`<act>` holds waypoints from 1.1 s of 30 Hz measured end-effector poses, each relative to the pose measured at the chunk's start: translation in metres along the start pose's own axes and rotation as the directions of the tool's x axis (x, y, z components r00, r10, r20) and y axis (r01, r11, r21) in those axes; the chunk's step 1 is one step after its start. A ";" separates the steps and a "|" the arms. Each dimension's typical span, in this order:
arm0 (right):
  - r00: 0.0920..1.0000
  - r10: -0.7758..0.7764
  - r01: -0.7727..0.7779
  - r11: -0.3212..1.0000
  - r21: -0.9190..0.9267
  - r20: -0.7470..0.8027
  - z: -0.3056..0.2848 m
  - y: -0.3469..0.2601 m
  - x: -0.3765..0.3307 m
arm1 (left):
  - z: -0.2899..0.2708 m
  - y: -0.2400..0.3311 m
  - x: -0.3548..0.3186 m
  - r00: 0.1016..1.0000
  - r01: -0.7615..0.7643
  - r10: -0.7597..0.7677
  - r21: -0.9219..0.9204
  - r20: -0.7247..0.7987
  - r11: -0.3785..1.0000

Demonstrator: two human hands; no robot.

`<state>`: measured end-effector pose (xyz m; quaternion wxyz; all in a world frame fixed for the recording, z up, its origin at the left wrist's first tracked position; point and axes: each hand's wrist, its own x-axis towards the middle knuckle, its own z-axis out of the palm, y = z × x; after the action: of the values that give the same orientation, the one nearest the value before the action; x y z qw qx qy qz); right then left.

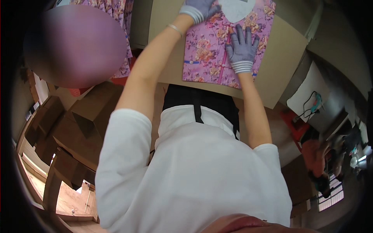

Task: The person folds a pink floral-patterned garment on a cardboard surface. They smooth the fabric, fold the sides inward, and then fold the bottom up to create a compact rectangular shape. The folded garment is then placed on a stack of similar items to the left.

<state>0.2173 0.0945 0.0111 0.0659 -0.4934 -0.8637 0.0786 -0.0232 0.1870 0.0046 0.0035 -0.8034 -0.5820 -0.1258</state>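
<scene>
A flat pink-purple piece with a floral print (204, 50) lies on a tan cardboard-like work surface (169, 58). It looks like a folded garment or a printed sheet; I cannot tell which. Pink trim runs down its middle, and a white panel (237, 11) shows at its far end. My right hand (243, 48), in a grey-purple knit glove with a striped cuff, rests flat on it, fingers spread. At its far left edge is my left hand (198, 9), gloved alike, with fingers stretched out and partly cut off by the frame.
Similar floral pieces (126, 23) are piled at the left, partly behind a blurred purple round shape (85, 46). Brown cardboard boxes (77, 132) stand lower left. At right are a teal tool with a black cord (316, 101), a red stool-like object (292, 124) and another person (314, 155).
</scene>
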 end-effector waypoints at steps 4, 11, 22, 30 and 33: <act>0.998 0.013 -0.013 1.000 -0.008 0.055 -0.004 -0.002 0.000 | 0.005 -0.047 0.052 0.998 -0.056 0.055 -0.028 -0.026 0.998; 1.000 0.004 -0.004 1.000 0.022 0.013 0.000 0.002 0.000 | 0.026 -0.063 0.069 0.988 -0.086 0.077 -0.069 -0.132 0.994; 0.993 -0.061 0.059 0.998 -0.023 -0.100 0.002 0.000 0.000 | -0.023 0.079 -0.159 0.965 -0.149 0.205 -0.298 0.166 0.943; 0.981 -0.136 0.129 0.990 -0.054 -0.142 0.008 -0.002 -0.002 | 0.016 0.132 -0.262 0.992 -0.072 0.097 -0.266 0.082 0.961; 0.981 -0.131 0.119 0.989 -0.088 -0.144 0.016 0.006 0.001 | -0.001 0.159 -0.290 0.944 0.034 0.079 -0.333 0.320 0.942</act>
<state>0.2193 0.0972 -0.0057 0.1156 -0.4450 -0.8881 0.0028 0.0412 -0.1351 -0.0322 -0.2286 -0.8085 -0.5353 -0.0866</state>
